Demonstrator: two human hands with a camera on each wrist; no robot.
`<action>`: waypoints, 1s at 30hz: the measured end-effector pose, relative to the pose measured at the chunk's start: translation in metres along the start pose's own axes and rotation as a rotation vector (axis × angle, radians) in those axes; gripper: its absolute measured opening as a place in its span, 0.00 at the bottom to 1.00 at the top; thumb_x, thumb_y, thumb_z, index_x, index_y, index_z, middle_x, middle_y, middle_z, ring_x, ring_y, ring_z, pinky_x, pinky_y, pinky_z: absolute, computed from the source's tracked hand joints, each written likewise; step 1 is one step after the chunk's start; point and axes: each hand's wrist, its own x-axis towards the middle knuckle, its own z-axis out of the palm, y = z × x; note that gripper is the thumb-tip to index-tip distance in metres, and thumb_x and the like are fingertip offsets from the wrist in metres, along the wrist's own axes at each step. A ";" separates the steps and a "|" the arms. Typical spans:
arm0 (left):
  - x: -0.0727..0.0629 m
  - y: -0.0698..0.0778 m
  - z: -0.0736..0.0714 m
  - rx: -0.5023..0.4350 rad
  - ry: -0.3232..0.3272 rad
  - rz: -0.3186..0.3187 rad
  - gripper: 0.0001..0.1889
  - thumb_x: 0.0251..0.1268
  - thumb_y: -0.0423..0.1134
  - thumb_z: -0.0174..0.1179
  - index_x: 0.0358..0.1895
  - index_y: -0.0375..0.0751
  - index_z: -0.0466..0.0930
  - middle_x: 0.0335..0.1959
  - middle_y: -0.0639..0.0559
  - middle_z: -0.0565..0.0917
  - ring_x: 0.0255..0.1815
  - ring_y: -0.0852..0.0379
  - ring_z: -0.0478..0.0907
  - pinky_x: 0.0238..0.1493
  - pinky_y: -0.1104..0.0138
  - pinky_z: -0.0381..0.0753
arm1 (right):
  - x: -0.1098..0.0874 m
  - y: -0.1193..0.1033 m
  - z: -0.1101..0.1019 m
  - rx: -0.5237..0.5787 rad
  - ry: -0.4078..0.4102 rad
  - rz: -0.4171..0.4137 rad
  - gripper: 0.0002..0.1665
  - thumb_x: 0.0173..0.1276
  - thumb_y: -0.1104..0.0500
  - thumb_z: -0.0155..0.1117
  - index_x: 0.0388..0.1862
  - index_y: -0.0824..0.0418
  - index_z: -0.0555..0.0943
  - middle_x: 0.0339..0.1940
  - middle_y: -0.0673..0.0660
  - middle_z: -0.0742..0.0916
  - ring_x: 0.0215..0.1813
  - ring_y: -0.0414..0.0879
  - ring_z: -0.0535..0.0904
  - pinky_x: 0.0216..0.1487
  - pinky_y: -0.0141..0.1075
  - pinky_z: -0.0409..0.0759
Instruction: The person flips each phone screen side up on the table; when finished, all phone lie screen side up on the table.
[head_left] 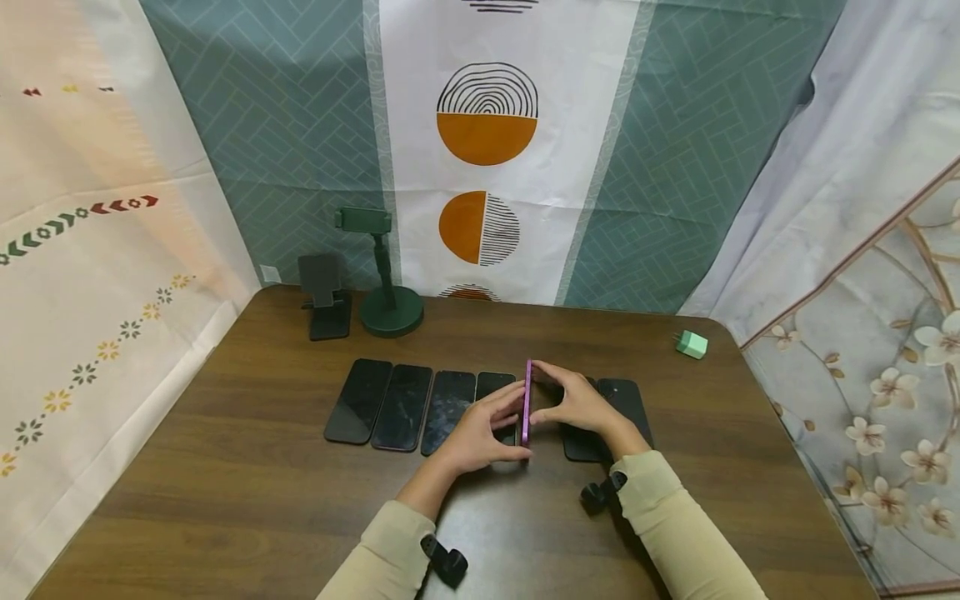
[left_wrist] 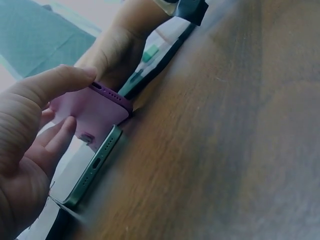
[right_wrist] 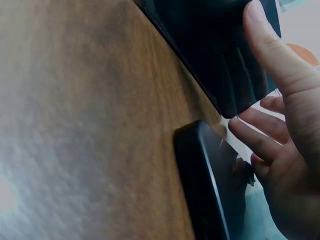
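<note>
A pink-purple smartphone (head_left: 527,404) stands on its long edge on the table between the two hands. My left hand (head_left: 476,433) holds it from the left, thumb at its near end and fingers along its pink back (left_wrist: 92,112). From the right, my right hand (head_left: 583,407) holds it too, thumb against the dark screen (right_wrist: 215,50) and fingers by the far end. Beneath the left hand lies a green-edged phone (left_wrist: 95,167), partly covered. Beside the right hand a black phone (head_left: 581,443) lies flat, partly hidden by the hand.
Left of the hands, several dark phones lie in a row, among them a black phone (head_left: 360,402). Another black phone (head_left: 626,400) lies at the right. Behind are a green phone stand (head_left: 392,311), a black stand (head_left: 328,321) and a mint charger (head_left: 692,344).
</note>
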 end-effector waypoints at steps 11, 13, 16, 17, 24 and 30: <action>-0.007 -0.003 -0.005 0.067 0.044 -0.066 0.47 0.48 0.27 0.79 0.74 0.29 0.63 0.80 0.44 0.58 0.74 0.47 0.67 0.66 0.59 0.73 | 0.003 0.003 0.005 -0.098 0.057 0.010 0.58 0.48 0.45 0.86 0.74 0.64 0.70 0.71 0.63 0.76 0.73 0.60 0.69 0.71 0.59 0.67; -0.007 -0.004 -0.005 0.134 0.051 -0.090 0.47 0.48 0.32 0.80 0.74 0.32 0.66 0.80 0.46 0.60 0.73 0.49 0.67 0.67 0.57 0.73 | 0.002 0.004 0.005 -0.107 0.061 0.014 0.57 0.48 0.46 0.86 0.74 0.64 0.71 0.70 0.63 0.76 0.72 0.61 0.70 0.70 0.60 0.68; -0.007 -0.004 -0.004 0.280 0.053 -0.128 0.47 0.47 0.41 0.82 0.74 0.38 0.69 0.78 0.47 0.63 0.74 0.47 0.66 0.72 0.48 0.67 | 0.001 0.006 0.004 -0.126 0.059 0.021 0.58 0.47 0.45 0.86 0.74 0.64 0.71 0.70 0.63 0.76 0.71 0.61 0.71 0.69 0.61 0.69; -0.008 -0.005 -0.003 0.328 0.050 -0.140 0.47 0.47 0.43 0.82 0.74 0.40 0.70 0.78 0.47 0.63 0.75 0.46 0.65 0.72 0.45 0.65 | 0.000 0.007 0.004 -0.134 0.056 0.022 0.58 0.47 0.45 0.86 0.74 0.64 0.71 0.70 0.63 0.76 0.71 0.61 0.71 0.69 0.61 0.69; -0.004 -0.007 0.005 0.543 0.047 -0.126 0.48 0.43 0.49 0.83 0.72 0.41 0.73 0.75 0.44 0.69 0.76 0.44 0.64 0.71 0.40 0.64 | -0.004 0.007 0.000 -0.158 0.026 0.018 0.58 0.49 0.46 0.85 0.75 0.64 0.69 0.73 0.64 0.73 0.73 0.62 0.68 0.70 0.61 0.68; 0.001 -0.005 0.007 0.536 0.045 -0.130 0.50 0.42 0.50 0.84 0.72 0.39 0.72 0.74 0.43 0.70 0.76 0.45 0.63 0.72 0.46 0.66 | -0.006 0.010 -0.004 -0.181 0.020 0.010 0.57 0.50 0.47 0.84 0.75 0.66 0.68 0.73 0.65 0.73 0.73 0.63 0.68 0.69 0.61 0.68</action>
